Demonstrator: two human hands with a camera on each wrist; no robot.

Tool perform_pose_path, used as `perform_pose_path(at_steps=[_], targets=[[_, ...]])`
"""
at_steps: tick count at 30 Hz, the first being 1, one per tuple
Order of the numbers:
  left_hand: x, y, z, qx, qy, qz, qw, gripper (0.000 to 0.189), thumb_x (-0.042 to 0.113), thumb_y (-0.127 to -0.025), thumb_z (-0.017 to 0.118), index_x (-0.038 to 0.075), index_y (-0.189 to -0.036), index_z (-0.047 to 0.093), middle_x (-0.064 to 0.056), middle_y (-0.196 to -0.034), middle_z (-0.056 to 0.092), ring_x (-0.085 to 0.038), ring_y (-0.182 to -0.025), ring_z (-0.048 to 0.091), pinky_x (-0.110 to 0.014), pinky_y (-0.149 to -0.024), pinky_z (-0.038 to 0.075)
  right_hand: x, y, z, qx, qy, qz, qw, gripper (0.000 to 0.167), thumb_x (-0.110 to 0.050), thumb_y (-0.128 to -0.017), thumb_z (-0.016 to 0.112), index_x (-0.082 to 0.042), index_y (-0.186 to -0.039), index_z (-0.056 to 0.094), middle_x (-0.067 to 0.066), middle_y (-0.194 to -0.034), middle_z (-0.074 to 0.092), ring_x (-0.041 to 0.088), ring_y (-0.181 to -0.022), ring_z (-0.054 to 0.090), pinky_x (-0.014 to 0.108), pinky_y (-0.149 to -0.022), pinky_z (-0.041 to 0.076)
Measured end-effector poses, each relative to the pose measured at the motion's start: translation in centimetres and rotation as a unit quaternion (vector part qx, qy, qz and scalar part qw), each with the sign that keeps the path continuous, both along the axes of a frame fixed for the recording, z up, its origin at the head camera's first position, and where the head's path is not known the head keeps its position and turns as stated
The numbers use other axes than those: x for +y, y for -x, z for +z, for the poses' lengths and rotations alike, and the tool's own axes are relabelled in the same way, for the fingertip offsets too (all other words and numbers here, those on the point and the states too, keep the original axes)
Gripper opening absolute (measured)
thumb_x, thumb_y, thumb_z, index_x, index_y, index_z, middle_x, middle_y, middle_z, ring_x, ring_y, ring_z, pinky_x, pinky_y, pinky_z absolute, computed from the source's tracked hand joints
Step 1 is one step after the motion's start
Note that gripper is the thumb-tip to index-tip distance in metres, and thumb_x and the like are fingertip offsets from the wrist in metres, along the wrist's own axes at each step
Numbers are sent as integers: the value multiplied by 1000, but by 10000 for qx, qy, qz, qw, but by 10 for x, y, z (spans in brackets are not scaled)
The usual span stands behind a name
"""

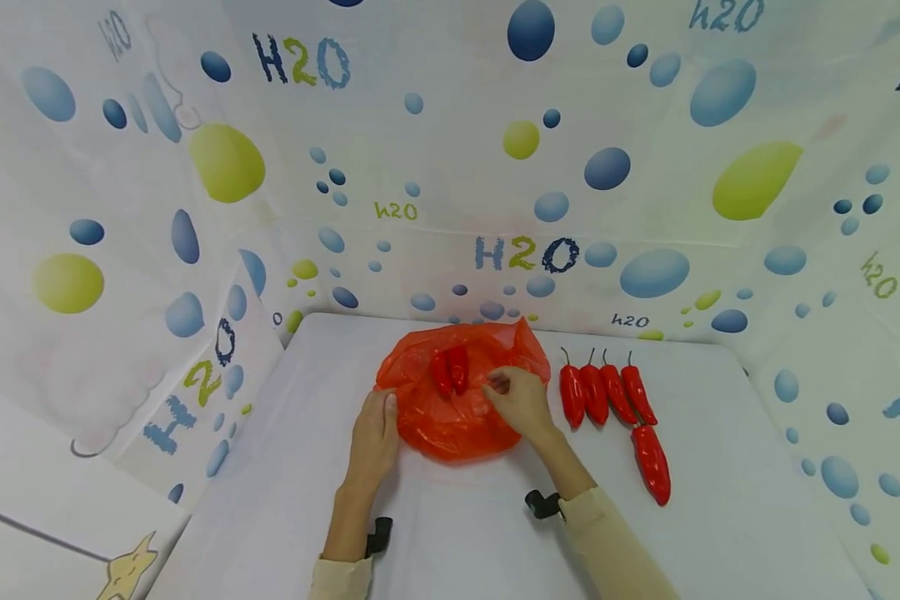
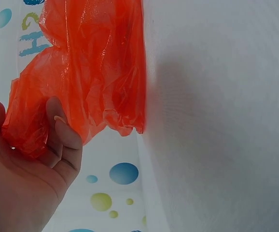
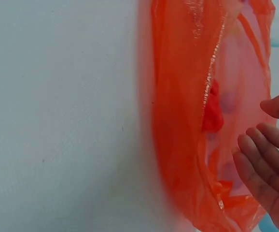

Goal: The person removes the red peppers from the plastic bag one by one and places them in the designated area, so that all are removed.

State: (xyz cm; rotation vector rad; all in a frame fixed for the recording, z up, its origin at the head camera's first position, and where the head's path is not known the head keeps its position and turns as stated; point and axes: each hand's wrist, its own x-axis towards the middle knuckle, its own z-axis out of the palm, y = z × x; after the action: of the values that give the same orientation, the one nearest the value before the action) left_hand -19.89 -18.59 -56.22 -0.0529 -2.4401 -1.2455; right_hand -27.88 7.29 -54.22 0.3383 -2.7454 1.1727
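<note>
A thin red plastic bag [image 1: 457, 442] lies spread on the white table with its mouth facing up. Two red peppers [image 1: 458, 371] rest side by side inside it. At the bag's left edge my left hand [image 1: 375, 429] grips a gathered fold of plastic; in the left wrist view the bunched plastic [image 2: 31, 125] sits between thumb and fingers. My right hand [image 1: 521, 402] hovers over the right part of the bag, holding nothing. Its fingers [image 3: 260, 164] are gently bent and the thumb stands apart, close to the bag's mouth in the right wrist view.
To the right of the bag, several glossy red peppers [image 1: 594, 393] stand in a row, stems pointing away from me. Another red pepper [image 1: 651, 465] lies just below the row's right end. A patterned curtain [image 1: 450, 167] with blue and green spots rises behind the table [image 1: 450, 533].
</note>
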Motion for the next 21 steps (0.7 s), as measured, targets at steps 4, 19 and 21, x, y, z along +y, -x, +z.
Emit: perform_pose_path(at_steps=[4, 19, 21], targets=[[-1, 0, -1, 72, -30, -24, 10000, 35, 27, -114, 42, 2, -127, 61, -12, -114, 60, -29, -107, 58, -49, -99, 51, -5, 4, -5, -195, 53, 96, 9997, 26, -21, -92, 82, -10, -115, 77, -2, -97, 74, 17, -86, 66, 34, -78, 60], [-2, 0, -4, 118, -6, 27, 9999, 31, 25, -113, 44, 3, -125, 62, -10, -112, 60, -28, -105, 58, -48, -97, 52, -17, 19, -20, -355, 361, 497, 9975, 27, -19, -93, 80, -3, -114, 74, 2, -88, 72, 16, -72, 64, 30, -66, 56], [-2, 0, -3, 63, -19, 23, 10000, 29, 24, -113, 45, 4, -126, 61, -9, -113, 60, -27, -104, 58, -48, -97, 52, -18, 20, -21, -472, 442, 511, 9966, 28, -19, -94, 79, -2, -115, 73, 2, -88, 71, 15, -67, 63, 29, -64, 55]])
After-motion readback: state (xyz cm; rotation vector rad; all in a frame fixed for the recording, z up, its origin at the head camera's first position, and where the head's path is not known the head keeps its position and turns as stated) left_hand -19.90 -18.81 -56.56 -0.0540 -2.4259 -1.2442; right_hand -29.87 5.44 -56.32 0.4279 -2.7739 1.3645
